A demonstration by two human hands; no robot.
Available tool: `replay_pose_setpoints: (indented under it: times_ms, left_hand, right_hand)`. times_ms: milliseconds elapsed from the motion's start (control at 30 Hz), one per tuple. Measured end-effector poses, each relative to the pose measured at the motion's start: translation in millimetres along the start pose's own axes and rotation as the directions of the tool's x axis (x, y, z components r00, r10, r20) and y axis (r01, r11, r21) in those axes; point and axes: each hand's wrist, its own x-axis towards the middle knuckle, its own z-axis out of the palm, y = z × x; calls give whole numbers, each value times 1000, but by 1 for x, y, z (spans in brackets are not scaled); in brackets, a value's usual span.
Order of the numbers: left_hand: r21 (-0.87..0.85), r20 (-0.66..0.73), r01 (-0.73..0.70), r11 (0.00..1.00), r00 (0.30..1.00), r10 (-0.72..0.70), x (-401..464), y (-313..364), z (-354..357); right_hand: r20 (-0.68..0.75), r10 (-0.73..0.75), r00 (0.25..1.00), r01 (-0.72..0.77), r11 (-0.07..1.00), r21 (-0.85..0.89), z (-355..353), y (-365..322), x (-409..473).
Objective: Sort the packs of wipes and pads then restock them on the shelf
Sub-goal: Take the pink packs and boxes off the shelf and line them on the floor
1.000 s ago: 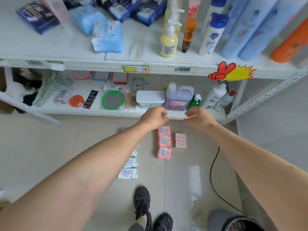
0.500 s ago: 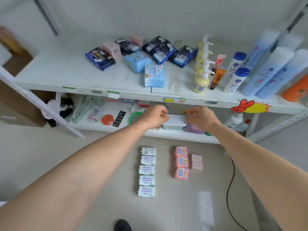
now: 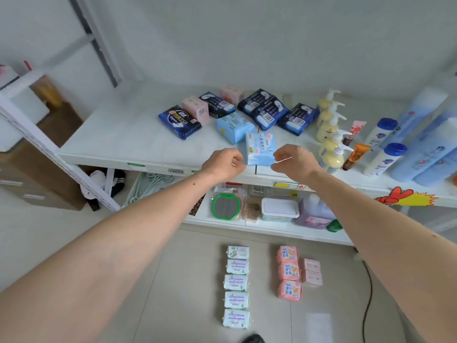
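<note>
Both arms have risen from the lower shelf to the upper shelf (image 3: 118, 134). The left hand (image 3: 222, 164) and right hand (image 3: 293, 163), fingers curled and seemingly holding nothing, flank the light-blue pack (image 3: 260, 149) at its front edge. Likely the next pack to sort; sorted packs (image 3: 236, 283) wait on the floor.

Packs (image 3: 259, 149) on shelf (image 3: 123, 137)

Single head view, high and close; forward and down over shelf (image 3: 128, 142), floor (image 3: 173, 280) below
</note>
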Motion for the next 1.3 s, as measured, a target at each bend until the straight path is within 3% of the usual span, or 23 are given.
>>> replay_pose_setpoints:
  times_ms: [200,400,767,933,1100,1300]
  left_hand:
    - [-17,-74,68,998,995,-69,20,-17,-30]
    - [58,-131,72,996,989,-64,57,-54,-71]
    - [327,-153,-52,944,982,107,177,-129,-120]
    - [313,-75,-44,949,995,71,222,-148,-129]
    - [380,46,-154,912,988,148,256,-164,-146]
    - [282,159,-252,926,964,214,279,-174,-159]
  right_hand:
    - [50,-53,997,55,998,-40,3,-34,47]
    - [3,-131,991,131,990,-49,18,-71,102]
    - [-125,-76,989,57,987,-153,53,-88,224]
    - [-121,-133,984,103,969,-225,65,-85,279]
    - [-105,-115,988,83,958,-275,80,-81,326]
    - [-102,-89,991,60,964,-260,91,-72,368]
